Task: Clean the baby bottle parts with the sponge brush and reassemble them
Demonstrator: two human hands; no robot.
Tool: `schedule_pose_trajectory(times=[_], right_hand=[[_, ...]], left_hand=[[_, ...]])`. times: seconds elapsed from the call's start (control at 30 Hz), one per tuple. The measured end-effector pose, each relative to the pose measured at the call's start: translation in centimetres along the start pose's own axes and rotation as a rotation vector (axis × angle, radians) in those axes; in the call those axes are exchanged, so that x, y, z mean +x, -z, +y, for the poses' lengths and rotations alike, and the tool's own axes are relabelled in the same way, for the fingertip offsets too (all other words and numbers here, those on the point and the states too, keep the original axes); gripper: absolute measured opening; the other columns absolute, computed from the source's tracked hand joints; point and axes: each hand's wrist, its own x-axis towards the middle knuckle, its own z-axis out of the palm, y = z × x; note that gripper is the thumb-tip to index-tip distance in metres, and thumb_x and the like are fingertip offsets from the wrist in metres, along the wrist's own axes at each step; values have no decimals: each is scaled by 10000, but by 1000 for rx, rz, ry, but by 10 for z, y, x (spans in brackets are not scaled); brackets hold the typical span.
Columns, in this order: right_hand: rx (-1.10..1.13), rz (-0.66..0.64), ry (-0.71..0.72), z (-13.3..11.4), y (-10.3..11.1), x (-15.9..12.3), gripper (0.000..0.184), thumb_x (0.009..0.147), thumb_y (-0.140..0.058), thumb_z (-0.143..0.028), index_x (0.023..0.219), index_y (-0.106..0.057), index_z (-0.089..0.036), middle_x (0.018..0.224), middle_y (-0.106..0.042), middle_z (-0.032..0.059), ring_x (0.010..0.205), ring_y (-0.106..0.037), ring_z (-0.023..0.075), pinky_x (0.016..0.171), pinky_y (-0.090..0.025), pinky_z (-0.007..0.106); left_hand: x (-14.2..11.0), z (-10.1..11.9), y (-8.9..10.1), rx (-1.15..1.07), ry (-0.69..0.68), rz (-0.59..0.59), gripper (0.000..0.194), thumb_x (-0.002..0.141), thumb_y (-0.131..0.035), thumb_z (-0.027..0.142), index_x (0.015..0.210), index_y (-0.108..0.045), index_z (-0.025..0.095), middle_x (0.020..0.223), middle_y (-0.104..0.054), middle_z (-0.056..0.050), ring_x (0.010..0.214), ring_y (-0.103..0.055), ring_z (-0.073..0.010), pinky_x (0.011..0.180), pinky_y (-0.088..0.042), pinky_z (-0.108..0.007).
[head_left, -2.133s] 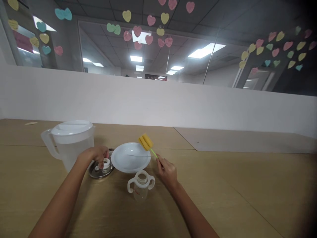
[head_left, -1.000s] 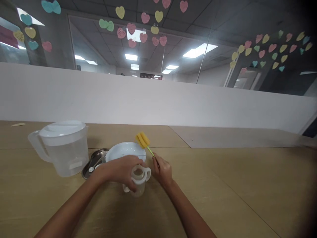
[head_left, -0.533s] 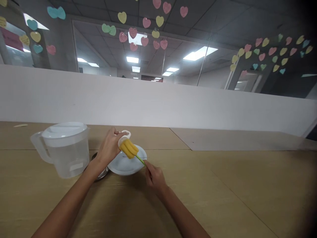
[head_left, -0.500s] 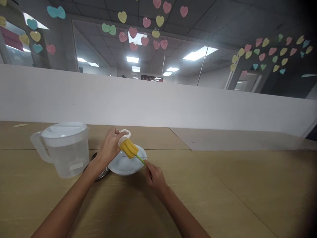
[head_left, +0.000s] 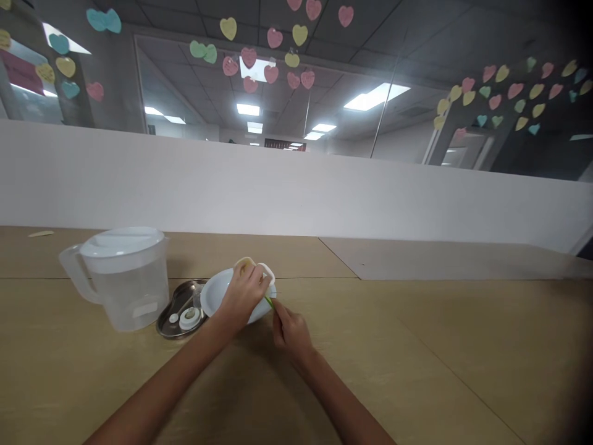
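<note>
Left hand [head_left: 245,293], fingers clamped on a clear white-handled bottle [head_left: 244,262], points to two o'clock over a round white bowl [head_left: 213,293]; right hand [head_left: 293,332], fingers pinching a green stem [head_left: 269,301], points to eleven. At nine, a translucent pitcher [head_left: 123,284] bears an illegible pale label [head_left: 144,309].

White wall [head_left: 296,191] runs behind wood-look desk [head_left: 430,364], grey panel [head_left: 454,259] at wall's foot toward its right end, glass window [head_left: 333,105] above wall dotted with pastel heart notes [head_left: 275,38], dark tiled ceiling [head_left: 352,49] and bright rectangular lights [head_left: 377,97] showing in glass over wall.
</note>
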Motion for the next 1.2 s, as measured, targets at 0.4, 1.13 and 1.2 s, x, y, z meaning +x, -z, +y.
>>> schedule_pose_trajectory(times=[0.4, 1.13, 1.2], right_hand=[[-61, 81, 76, -5, 2, 3, 336, 837, -331, -124, 1110, -524, -81, 665, -651, 57, 470, -560, 122, 451, -388, 208], [68, 228, -505, 28, 9, 6, 355, 860, -329, -280, 997, -611, -113, 664, -644, 45, 525, -560, 136, 527, -422, 225], [0, 144, -669, 33, 7, 7, 372, 862, -313, -274, 1031, -601, -110, 673, -648, 55, 565, -582, 158, 521, -407, 231]], left_hand=[[-4, -14, 2, -83, 63, -22, 405, 727, -409, -3, 1048, -569, 186, 905, -482, -83, 860, -450, -224, 778, -388, -361], [-20, -81, -21, -138, 252, 105, 477, 699, -442, -5, 1109, -559, 209, 1091, -482, -98, 1023, -459, -241, 903, -391, -385], [-15, -75, -14, -261, 351, 130, 510, 665, -497, 41, 1148, -534, 203, 1077, -478, -88, 1014, -466, -239, 892, -405, -368]])
